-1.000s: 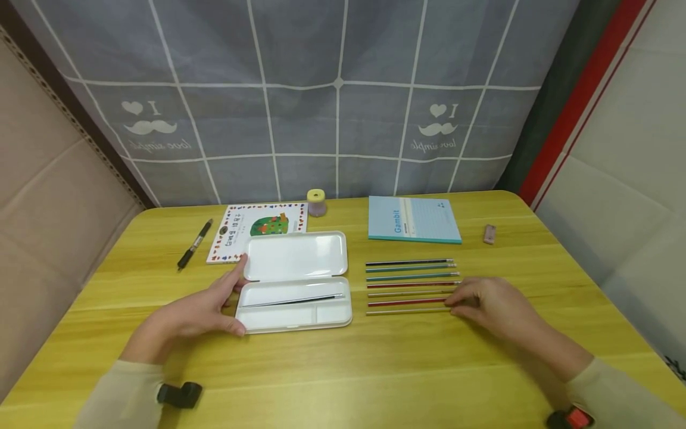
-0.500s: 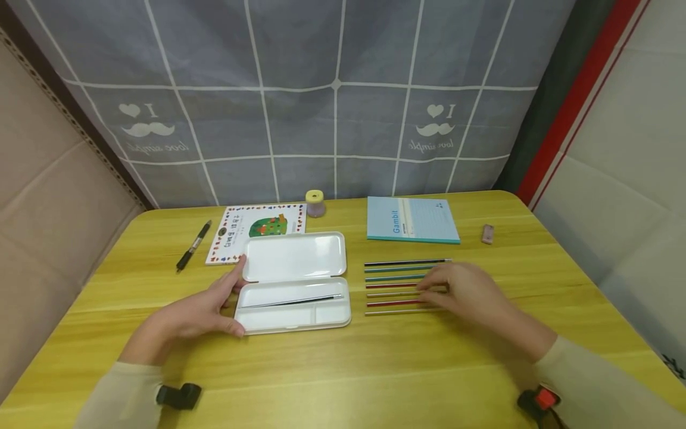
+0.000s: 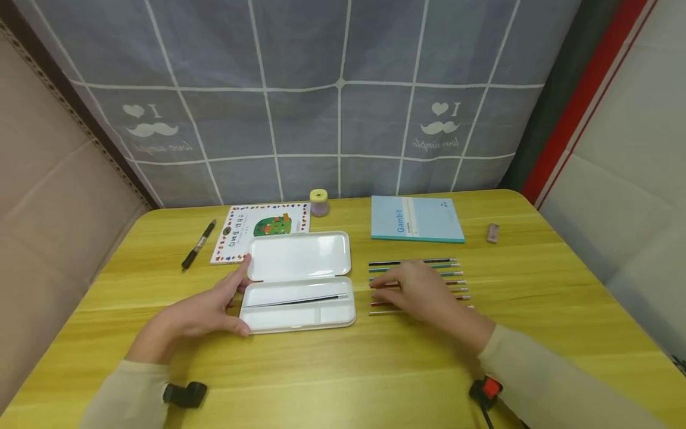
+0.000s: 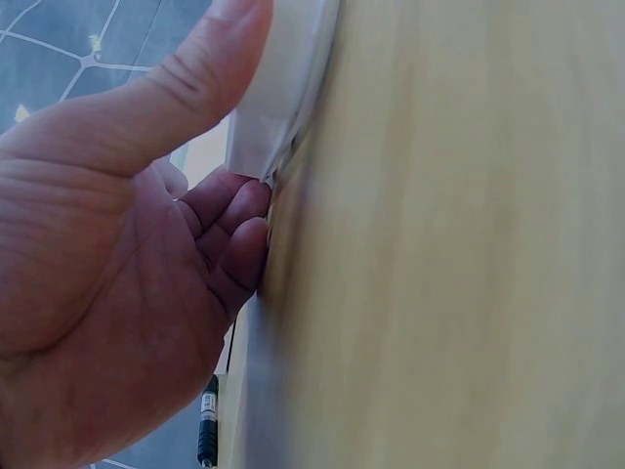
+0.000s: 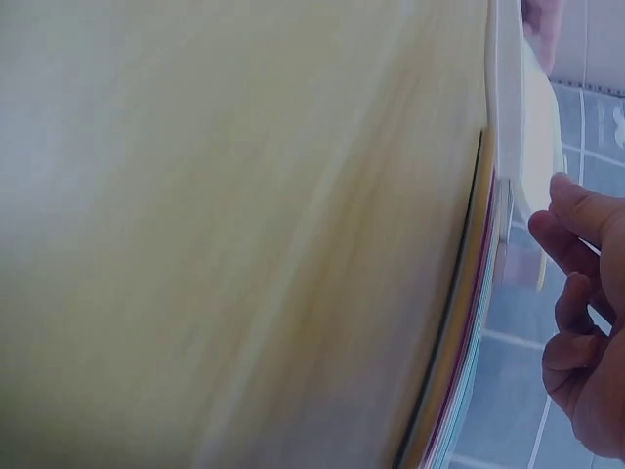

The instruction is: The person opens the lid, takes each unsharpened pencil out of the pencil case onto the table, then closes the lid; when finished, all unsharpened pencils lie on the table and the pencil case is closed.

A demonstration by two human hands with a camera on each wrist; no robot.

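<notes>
A white pencil case (image 3: 334,316) lies with its lid (image 3: 300,256) folded back. One dark-and-silver pencil (image 3: 308,301) rests in its tray. My left hand (image 3: 209,307) holds the case by its left end, thumb at the front corner and fingers behind; the left wrist view shows the thumb against the white edge (image 4: 283,88). Several pencils (image 3: 383,263) lie side by side to the right of the case. My right hand (image 3: 420,292) is over their left part, hiding the middle of several. In the right wrist view its fingers (image 5: 576,352) curl loosely, with nothing seen between them.
Behind the case lie a picture book (image 3: 241,229), partly under the lid, and a yellow-topped small container (image 3: 319,204). A black pen (image 3: 198,245) is at the left. A blue notebook (image 3: 418,219) and an eraser (image 3: 492,233) lie at the back right.
My right hand has moved left across the pencils, from their eraser ends toward their left ends. The left hand has stayed on the case.
</notes>
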